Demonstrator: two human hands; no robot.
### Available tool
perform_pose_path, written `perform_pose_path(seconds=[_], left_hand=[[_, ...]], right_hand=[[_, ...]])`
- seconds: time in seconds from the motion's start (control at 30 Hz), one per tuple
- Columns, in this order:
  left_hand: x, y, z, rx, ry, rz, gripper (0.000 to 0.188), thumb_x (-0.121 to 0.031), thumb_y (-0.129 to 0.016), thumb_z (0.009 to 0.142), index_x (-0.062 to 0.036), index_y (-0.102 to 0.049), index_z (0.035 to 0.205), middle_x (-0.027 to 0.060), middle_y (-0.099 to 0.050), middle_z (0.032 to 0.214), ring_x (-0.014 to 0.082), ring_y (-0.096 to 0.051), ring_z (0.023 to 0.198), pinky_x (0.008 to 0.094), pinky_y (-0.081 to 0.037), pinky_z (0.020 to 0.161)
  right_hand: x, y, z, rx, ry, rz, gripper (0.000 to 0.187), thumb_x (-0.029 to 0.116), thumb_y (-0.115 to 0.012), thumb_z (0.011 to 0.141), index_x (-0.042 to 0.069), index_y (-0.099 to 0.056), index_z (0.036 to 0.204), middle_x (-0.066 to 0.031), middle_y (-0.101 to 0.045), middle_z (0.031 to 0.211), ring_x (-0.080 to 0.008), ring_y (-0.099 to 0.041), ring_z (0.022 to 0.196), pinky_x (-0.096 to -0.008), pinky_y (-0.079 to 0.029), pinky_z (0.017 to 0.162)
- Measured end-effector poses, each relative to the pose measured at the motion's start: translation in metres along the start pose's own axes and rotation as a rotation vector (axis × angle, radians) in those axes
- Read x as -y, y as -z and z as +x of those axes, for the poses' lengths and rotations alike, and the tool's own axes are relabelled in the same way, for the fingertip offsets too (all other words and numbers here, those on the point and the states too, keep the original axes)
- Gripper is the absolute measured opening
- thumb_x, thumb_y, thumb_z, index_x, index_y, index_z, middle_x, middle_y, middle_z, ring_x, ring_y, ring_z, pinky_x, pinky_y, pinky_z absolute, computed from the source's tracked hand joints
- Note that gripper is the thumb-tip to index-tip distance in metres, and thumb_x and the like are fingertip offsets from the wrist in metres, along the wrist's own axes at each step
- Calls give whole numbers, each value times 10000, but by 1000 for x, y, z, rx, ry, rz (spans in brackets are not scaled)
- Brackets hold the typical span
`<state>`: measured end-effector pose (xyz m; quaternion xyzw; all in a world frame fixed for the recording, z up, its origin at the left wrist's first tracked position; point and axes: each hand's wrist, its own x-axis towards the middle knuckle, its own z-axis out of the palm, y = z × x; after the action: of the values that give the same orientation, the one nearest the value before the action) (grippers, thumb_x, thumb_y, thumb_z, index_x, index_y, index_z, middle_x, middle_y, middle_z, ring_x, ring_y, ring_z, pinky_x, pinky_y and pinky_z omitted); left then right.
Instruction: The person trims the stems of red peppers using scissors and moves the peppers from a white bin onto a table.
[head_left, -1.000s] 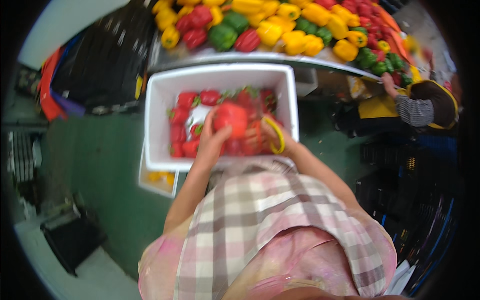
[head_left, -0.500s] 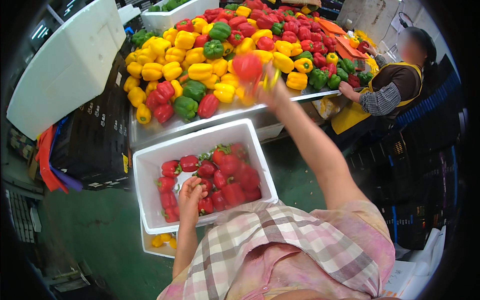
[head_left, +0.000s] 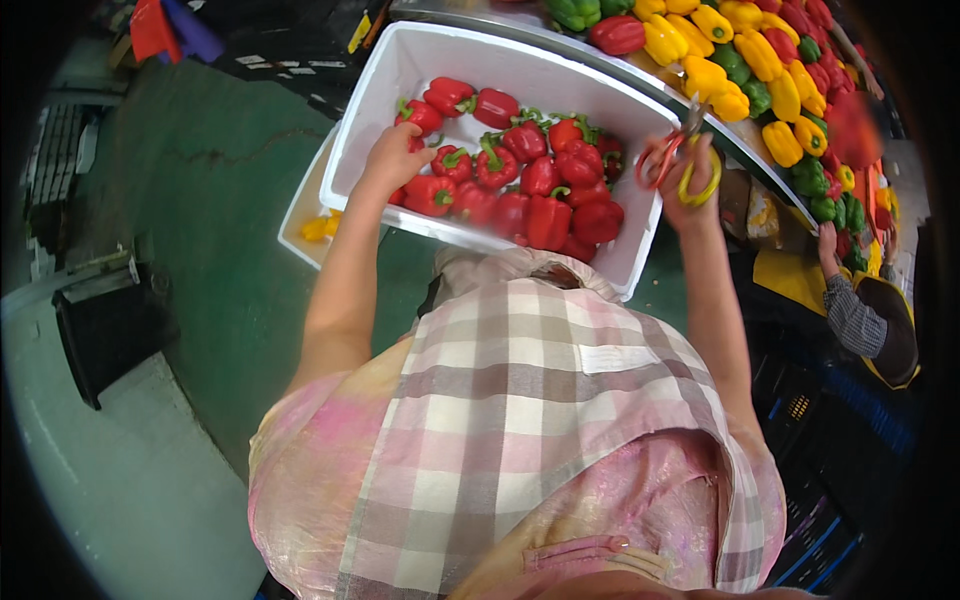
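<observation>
Several red bell peppers (head_left: 548, 222) with green stems lie in a white foam box (head_left: 520, 50), with most of them toward its right and front. My left hand (head_left: 393, 160) reaches in over the left wall, thumb and fingers curled round a red bell pepper that they partly hide. Over the box's right rim, my right hand (head_left: 695, 185) holds a pair of scissors (head_left: 702, 190) with one red and one yellow handle. The blades point up and away from me.
Beyond the box, a metal-edged table (head_left: 640, 75) bears heaped yellow, red and green peppers (head_left: 760, 55). A co-worker (head_left: 885, 325) stands at its right side. Under my box sits another white box (head_left: 300, 215) with yellow peppers. A black bin (head_left: 105, 325) is at left.
My right hand has come back from the pile to the box's right rim; the red pepper beside it is gone from it. My left hand has shifted to the box's left side. The view has turned.
</observation>
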<state>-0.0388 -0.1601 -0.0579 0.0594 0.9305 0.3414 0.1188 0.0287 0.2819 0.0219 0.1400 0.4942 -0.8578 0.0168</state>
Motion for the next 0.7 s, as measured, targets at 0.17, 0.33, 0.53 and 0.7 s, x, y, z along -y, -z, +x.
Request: perform_pose_path(seconds=[0.17, 0.33, 0.53, 0.7], left_hand=[[17, -35, 25, 348, -93, 324, 719, -294, -828, 723, -37, -535, 1327, 251, -586, 1276, 397, -565, 1202, 446, -487, 992], [25, -76, 64, 586, -63, 455, 1115, -433, -892, 632, 7, -333, 1490, 321, -469, 1414, 420, -482, 1317, 441, -439, 1072], [42, -104, 70, 493, -95, 427, 1013, -424, -886, 605, 40, -437, 1387, 325, -501, 1378, 441, -505, 1281, 466, -434, 1088], [79, -94, 81, 400, 22, 214, 971, -432, -858, 585, 22, -478, 1354, 287, -570, 1301, 414, -571, 1203, 427, -488, 1016]], right_hand=[[-67, -25, -60, 20, -247, 5, 527, 528, -449, 1028, 126, -454, 1368, -147, -703, 1026, -176, -668, 743, -287, -532, 630], [-78, -46, -83, 36, -236, -64, 507, 472, -437, 1048, 95, -397, 1385, -139, -677, 979, -173, -662, 707, -271, -536, 582], [-93, -27, -84, 30, -277, -65, 475, 402, -546, 1016, 163, -370, 1387, -123, -675, 940, -207, -677, 696, -312, -537, 568], [-95, -37, -82, 73, -233, -274, 476, 338, -553, 1025, 120, -395, 1417, -92, -654, 938, -159, -651, 682, -267, -523, 588]])
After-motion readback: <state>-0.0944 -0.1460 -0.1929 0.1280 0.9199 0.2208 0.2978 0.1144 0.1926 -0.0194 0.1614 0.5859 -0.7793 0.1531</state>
